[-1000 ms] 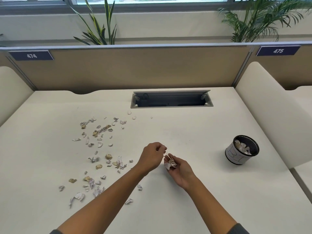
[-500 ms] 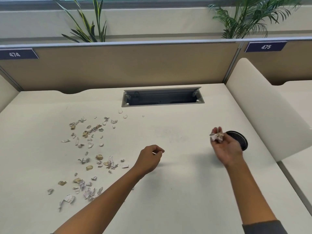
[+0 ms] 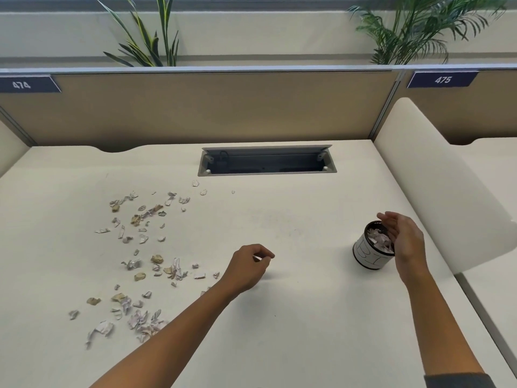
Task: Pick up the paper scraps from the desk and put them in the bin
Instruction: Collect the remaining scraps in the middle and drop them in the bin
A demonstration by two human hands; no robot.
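Now our right hand point(image 3: 402, 242) sits over the bin point(image 3: 370, 254), fingers straight, holding nothing. Our left hand point(image 3: 249, 268) hovers above the desk point(image 3: 293, 331), grip curled, pinching a small scrap point(image 3: 258, 258). Paper scraps point(image 3: 145, 247) lie scattered left.

Two bare forearms reach in from the bottom of the view over the pale tabletop point(image 3: 279, 331). The left forearm point(image 3: 173, 329) is uncovered along its whole visible length, from the bottom edge up to the wrist, with no sleeve, watch or band showing. The left hand point(image 3: 247, 271) carries no ring or glove that can be made out. The right forearm point(image 3: 436, 323) is likewise bare from wrist to near the elbow, where the cuff of a dark grey fabric sleeve point(image 3: 458, 381) shows at the bottom right corner. The right hand point(image 3: 404, 236) is ungloved, and no jewellery is visible on it.
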